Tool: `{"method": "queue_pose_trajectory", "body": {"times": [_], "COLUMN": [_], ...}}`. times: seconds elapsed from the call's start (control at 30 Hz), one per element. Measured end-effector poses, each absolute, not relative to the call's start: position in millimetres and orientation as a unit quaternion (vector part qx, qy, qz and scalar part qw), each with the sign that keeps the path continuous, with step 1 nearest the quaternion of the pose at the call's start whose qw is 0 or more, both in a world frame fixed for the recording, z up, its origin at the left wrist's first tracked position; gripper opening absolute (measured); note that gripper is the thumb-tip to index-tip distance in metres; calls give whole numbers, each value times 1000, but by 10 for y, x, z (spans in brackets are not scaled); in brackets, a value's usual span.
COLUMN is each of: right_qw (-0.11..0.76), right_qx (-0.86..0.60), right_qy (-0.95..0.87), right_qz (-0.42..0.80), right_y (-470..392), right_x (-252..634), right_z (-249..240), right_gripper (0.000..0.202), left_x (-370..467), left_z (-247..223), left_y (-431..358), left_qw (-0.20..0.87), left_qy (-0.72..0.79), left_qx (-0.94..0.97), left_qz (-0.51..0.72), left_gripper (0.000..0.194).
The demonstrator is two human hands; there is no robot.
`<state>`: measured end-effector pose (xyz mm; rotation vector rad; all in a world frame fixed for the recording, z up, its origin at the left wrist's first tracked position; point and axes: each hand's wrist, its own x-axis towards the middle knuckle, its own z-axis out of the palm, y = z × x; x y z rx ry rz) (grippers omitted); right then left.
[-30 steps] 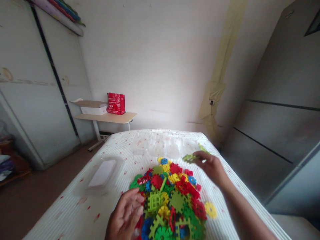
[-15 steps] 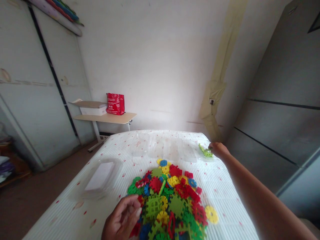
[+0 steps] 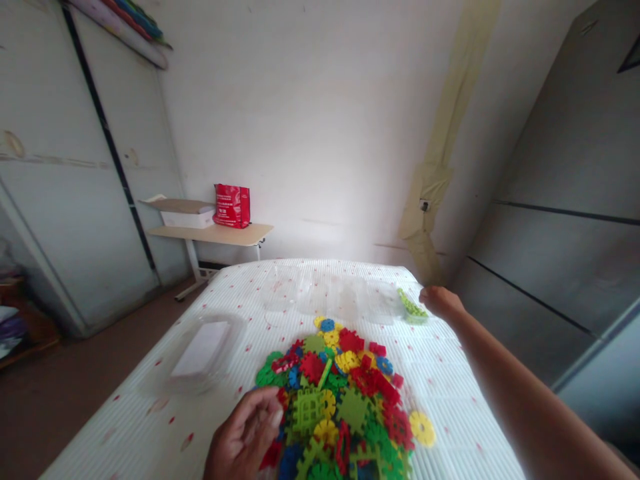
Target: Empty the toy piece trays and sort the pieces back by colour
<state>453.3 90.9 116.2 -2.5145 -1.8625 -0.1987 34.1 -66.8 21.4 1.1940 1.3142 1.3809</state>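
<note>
At the lower centre of the frame, my left hand [image 3: 243, 437] curls beside colourful plastic pieces [image 3: 353, 410], thumb and fingers [image 3: 261, 396] apart. My right hand [image 3: 444, 302], right of centre, is beside lime-green pieces [image 3: 411, 305]; I can't tell its fingers' state.

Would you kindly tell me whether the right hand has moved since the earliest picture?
Yes: against the wall socket, the right hand has shifted rightward and farther forward.
</note>
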Motion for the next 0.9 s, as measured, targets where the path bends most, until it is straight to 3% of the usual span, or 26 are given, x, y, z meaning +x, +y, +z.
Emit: {"method": "queue_pose_trajectory", "body": {"times": [0.23,0.43,0.6,0.9], "right_qw": [73,207,92,33], "right_qx": [-769,-733,-778,-754], "right_qy": [-624,-629,-616,-656], "right_qz": [-112,-152,-82,-19], "right_y": [607,334,501,881], "right_x": [4270,4302,4603,4841], "right_z": [1189,990,907,761], "right_gripper": [29,29,30,27], "left_x": [281,291,298,269], "left_z": [92,143,167,164], "left_y": [-623,-619,-620,-596], "left_qw": [443,426,406,384], "left_qy": [513,519,517,542], "left_qx": [477,485,509,526], "left_qz": [560,561,556,532], "left_gripper": [39,40,38,34]}}
